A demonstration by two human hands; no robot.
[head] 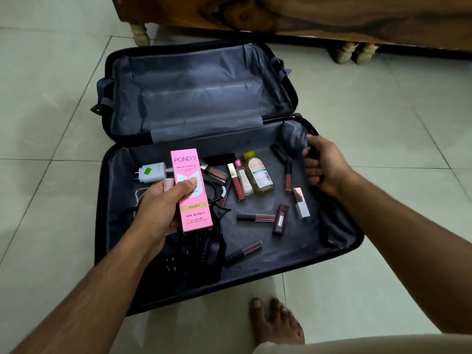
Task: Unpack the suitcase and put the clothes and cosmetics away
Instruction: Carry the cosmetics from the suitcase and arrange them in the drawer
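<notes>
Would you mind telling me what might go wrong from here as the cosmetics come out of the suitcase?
1. The left hand grips both the pink Pond's box and a small pink tube; the tube could slip out.
2. The right hand holds a small dark item I cannot identify; adding more may cause a drop.
3. Dark lip glosses on the grey lining, near the black cables, could be overlooked.
</notes>
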